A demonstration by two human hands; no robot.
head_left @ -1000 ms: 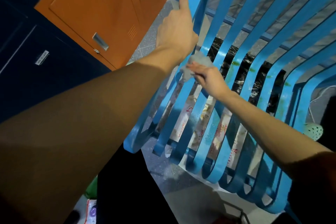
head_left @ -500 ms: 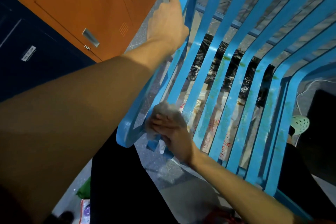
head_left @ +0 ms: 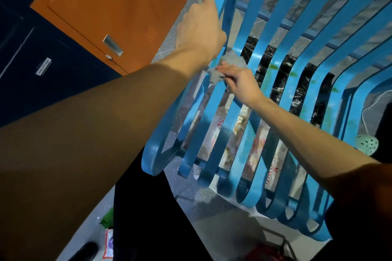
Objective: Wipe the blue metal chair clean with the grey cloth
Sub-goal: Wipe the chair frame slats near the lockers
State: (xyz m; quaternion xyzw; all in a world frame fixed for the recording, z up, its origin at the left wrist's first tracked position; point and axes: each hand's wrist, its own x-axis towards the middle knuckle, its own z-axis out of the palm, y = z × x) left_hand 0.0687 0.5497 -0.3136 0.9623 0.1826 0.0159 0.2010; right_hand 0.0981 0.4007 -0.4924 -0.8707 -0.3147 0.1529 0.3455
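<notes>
Blue metal chair (head_left: pixel 151 154) beside orange cabinet (head_left: pixel 106 6)

Orange cabinet door (head_left: pixel 110 6) with recessed metal handle (head_left: pixel 112 45); dark navy cabinet (head_left: pixel 42 91) bearing a white label (head_left: pixel 44 66); speckled grey floor (head_left: pixel 169 34); crinkled black plastic (head_left: pixel 282 74); white bags with red print (head_left: pixel 214 133); pale green perforated shoe (head_left: pixel 367 144).

the left hand (head_left: pixel 201 27) grips the outer left slat of the chair (head_left: pixel 259 57). just below it, the right hand (head_left: pixel 241 85) holds the cloth (head_left: pixel 230 65) against the slats. a cabinet (head_left: pixel 110 12) stands left of the chair, and bags (head_left: pixel 212 135) lie under the seat.
</notes>
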